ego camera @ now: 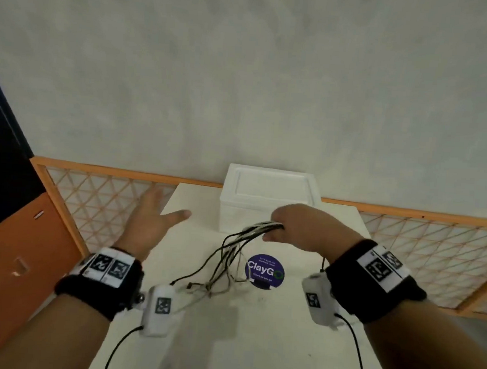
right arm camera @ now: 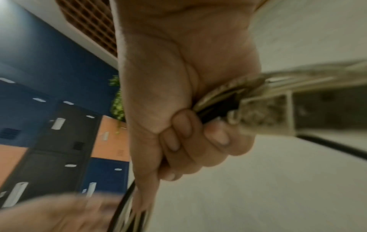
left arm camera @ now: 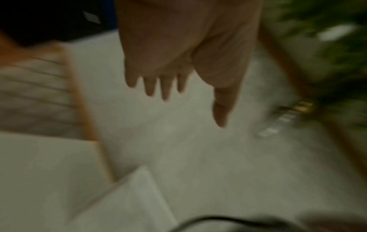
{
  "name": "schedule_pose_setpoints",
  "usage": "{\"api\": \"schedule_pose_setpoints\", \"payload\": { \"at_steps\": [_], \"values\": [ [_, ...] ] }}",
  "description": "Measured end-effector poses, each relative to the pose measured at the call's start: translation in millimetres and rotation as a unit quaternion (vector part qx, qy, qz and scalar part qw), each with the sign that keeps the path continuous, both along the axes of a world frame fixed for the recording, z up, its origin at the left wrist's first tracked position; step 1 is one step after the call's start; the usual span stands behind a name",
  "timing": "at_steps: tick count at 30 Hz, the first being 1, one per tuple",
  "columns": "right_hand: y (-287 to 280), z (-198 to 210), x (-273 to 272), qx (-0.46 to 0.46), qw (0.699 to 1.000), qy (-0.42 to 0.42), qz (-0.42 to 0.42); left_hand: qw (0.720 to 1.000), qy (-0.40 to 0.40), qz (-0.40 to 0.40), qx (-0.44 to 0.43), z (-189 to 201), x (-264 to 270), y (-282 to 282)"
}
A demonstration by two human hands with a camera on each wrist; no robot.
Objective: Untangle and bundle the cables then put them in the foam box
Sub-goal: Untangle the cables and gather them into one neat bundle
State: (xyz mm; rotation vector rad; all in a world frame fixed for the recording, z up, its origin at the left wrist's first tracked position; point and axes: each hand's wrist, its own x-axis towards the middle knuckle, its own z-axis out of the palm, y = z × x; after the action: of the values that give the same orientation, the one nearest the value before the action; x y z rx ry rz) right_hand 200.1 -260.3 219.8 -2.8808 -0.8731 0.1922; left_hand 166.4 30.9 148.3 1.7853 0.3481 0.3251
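Black and white thin cables [ego camera: 233,248] bunch in the right hand [ego camera: 296,231], fingers [right arm camera: 200,141] curled tight around them just before the closed white foam box [ego camera: 269,194], loose ends trailing onto the white surface [ego camera: 240,342]. Left hand [ego camera: 150,221] hovers apart, fingers spread wide, holding nothing. A round blue sticker [ego camera: 264,271] lies under the strands.

Dim even light; head view bowed at edges; wrist views smeared, probably motion.
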Motion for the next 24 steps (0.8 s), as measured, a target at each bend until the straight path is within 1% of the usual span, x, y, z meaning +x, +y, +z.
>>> {"api": "schedule_pose_setpoints", "payload": {
  "at_steps": [1,2,3,4,5,6,7,8,9,11,13,15,16,18,20,21,23,24],
  "values": [
    [17.3,12.4,1.2,-0.02,0.999,-0.022,0.025,0.99,-0.036,-0.116,0.067,27.0,7.2,-29.3],
    [33.2,23.4,3.2,-0.029,0.998,-0.039,0.046,0.963,-0.039,-0.226,0.142,42.0,11.6,-49.6],
    [45.8,33.5,5.6,-0.026,0.997,-0.052,0.057,0.93,-0.029,-0.308,0.198,53.7,16.1,-68.5],
    [54.2,43.3,6.9,-0.012,0.997,-0.059,0.057,0.908,-0.026,-0.349,0.229,63.9,20.4,-83.4],
    [58.6,51.8,8.3,0.007,0.997,-0.06,0.049,0.903,-0.034,-0.351,0.243,68.5,26.1,-92.2],
    [59.5,58.0,10.4,0.021,0.997,-0.057,0.038,0.909,-0.049,-0.331,0.25,75.7,29.6,-99.1],
    [57.4,62.5,10.7,0.032,0.998,-0.053,0.027,0.916,-0.064,-0.295,0.264,79.1,33.9,-100.6],
    [52.2,63.6,11.6,0.048,0.998,-0.05,0.01,0.916,-0.076,-0.265,0.29,82.3,36.2,-101.1],
    [45.0,62.1,11.2,0.074,0.996,-0.048,-0.012,0.917,-0.084,-0.241,0.308,83.7,39.5,-98.6],
    [26.8,47.8,10.1,0.143,0.986,-0.055,-0.063,0.93,-0.1,-0.205,0.289,89.0,44.0,-93.3],
    [2.6,16.2,9.8,0.221,0.966,-0.05,-0.127,0.94,-0.125,-0.191,0.254,100.2,47.6,-90.0],
    [-23.9,-29.6,6.7,0.303,0.931,-0.022,-0.201,0.948,-0.146,-0.175,0.224,115.9,50.5,-84.0],
    [-36.2,-55.4,3.1,0.318,0.92,-0.013,-0.23,0.953,-0.154,-0.16,0.209,125.3,51.4,-80.6],
    [-55.2,-105.1,-8.9,0.326,0.908,0.001,-0.265,0.959,-0.159,-0.137,0.192,143.0,52.7,-75.6],
    [-68.6,-147.3,-23.3,0.341,0.896,0.029,-0.284,0.961,-0.15,-0.127,0.194,157.6,54.3,-73.4],
    [-73.2,-164.1,-32.1,0.332,0.897,0.043,-0.29,0.966,-0.146,-0.117,0.179,165.0,55.7,-71.6],
    [-85.7,-197.6,-50.5,0.277,0.904,0.072,-0.317,0.979,-0.145,-0.093,0.107,182.6,58.9,-65.1],
    [-94.8,-213.9,-59.2,0.263,0.901,0.088,-0.335,0.983,-0.147,-0.083,0.07,192.4,59.7,-61.4]
  ]
}}
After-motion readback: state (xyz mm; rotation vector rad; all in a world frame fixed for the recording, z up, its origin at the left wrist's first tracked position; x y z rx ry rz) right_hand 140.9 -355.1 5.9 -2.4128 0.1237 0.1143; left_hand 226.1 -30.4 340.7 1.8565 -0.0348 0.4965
